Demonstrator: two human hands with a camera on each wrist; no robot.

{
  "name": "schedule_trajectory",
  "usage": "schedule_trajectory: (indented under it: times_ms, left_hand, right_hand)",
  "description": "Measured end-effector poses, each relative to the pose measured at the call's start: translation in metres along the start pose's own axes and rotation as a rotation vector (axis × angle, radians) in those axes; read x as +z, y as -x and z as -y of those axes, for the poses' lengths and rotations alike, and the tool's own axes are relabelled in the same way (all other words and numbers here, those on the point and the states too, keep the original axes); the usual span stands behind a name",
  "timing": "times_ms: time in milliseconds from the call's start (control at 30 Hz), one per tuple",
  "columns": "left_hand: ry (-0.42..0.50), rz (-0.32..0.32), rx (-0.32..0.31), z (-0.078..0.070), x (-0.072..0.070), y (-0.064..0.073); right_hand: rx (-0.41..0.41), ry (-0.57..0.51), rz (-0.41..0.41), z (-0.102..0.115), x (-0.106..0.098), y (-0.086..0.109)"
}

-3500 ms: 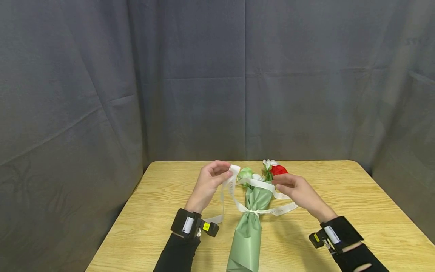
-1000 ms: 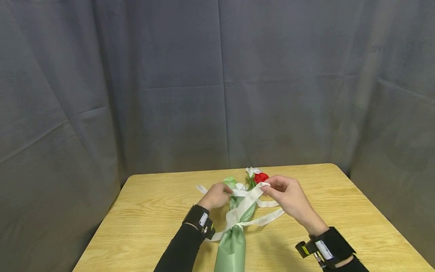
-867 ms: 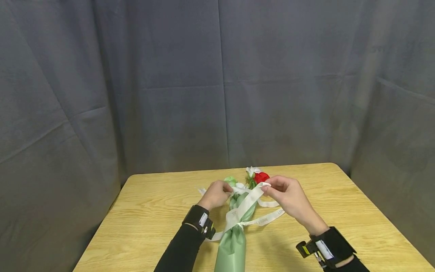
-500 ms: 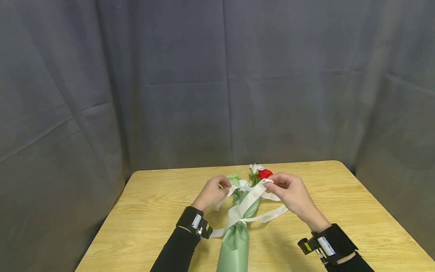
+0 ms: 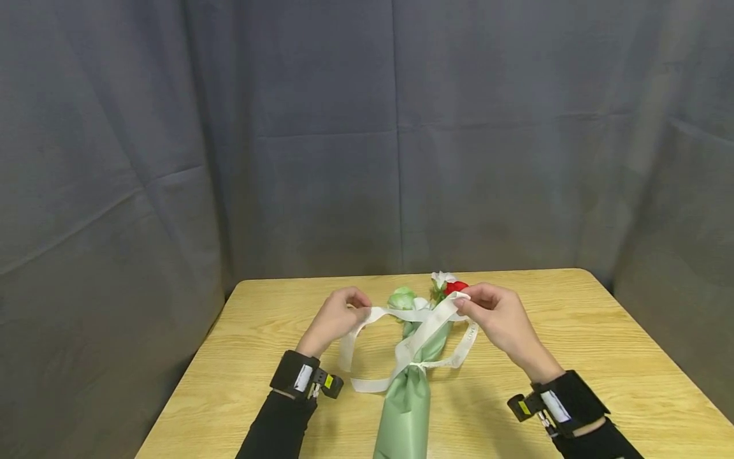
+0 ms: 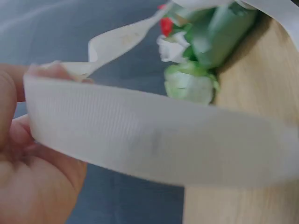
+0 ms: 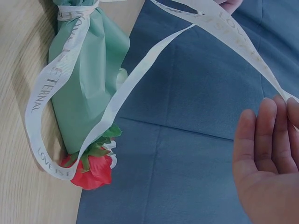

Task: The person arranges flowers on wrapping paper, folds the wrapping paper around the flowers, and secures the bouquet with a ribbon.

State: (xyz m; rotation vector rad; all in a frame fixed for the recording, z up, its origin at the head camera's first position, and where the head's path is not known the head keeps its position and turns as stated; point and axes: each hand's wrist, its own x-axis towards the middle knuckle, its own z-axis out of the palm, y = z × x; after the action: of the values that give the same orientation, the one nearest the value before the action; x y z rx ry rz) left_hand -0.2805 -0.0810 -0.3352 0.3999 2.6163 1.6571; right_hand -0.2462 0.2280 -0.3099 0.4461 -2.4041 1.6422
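Note:
A bouquet in green wrapping paper lies on the table, its flower heads pointing away. White printed ribbon is tied round the middle of the wrapping. My left hand, beside the flowers, pinches one strand of it between thumb and fingers; a length hangs below. On the other side my right hand pinches a second part, which slants up from the knot. In the right wrist view, printed ribbon curves past a red flower. Ribbon hides part of the left fingers in the left wrist view.
A pale green flower and white blooms show at the bouquet's far end. The wooden table has rounded far corners. Grey curtains hang behind it and at both sides.
My left hand has moved left from beside the flowers, drawing a ribbon strand out across the bouquet. Earlier it held a loop that my right hand now pinches. The head view has shifted slightly.

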Motion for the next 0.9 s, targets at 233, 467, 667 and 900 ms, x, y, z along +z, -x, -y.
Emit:
schedule_trajectory:
  times_ms: [233, 467, 667, 900]
  left_hand:
    - [0.135, 0.048, -0.052, -0.019, -0.010, 0.011]
    - [0.105, -0.028, -0.067, -0.026, -0.025, 0.017]
    - [0.111, -0.126, -0.078, -0.027, -0.040, 0.025]
    - [0.067, -0.155, -0.024, -0.036, -0.044, 0.035]
  right_hand:
    - [0.000, -0.024, -0.009, 0.002, 0.000, -0.002]
    - [-0.006, -0.047, -0.003, 0.003, 0.001, -0.007]
    - [0.013, -0.073, 0.007, 0.002, 0.001, -0.010]
    - [0.009, -0.085, 0.001, 0.003, 0.001, -0.010]
